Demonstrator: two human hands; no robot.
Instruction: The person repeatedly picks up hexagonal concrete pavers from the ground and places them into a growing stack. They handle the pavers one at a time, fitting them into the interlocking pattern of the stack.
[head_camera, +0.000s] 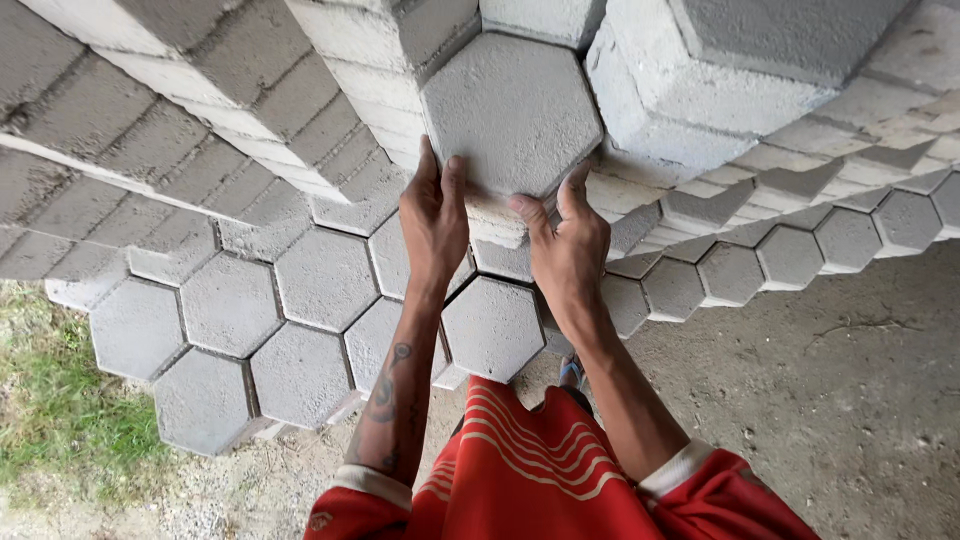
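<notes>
Head view: both hands are up on one grey hexagonal paving block (510, 112) that sits at the near end of a tall column of like blocks; the left hand (433, 222) presses flat against its lower left edge with fingers pointing upward, the right hand (567, 245) cups the lower right edge, thumb and forefinger spread along the rim; each hand is grasping the block from below rather than clenched or released, likely because the piece is heavy and the two lower corners give a balanced hold; the block faces the camera flat-on, still in line with its column and touching the blocks behind; around it lie the stacked hexagonal blocks (300, 290) in rows, faces packed edge to edge like a honeycomb, and larger rectangular concrete blocks (700, 90) rise above on the right; bare dirt ground (840, 400) spreads at right, a grass patch (60, 400) at left; the red sleeves (540, 480) fill the bottom edge; the fingertips behind the block are hidden, the stack tops are cut off, and the foot below is barely discernible
</notes>
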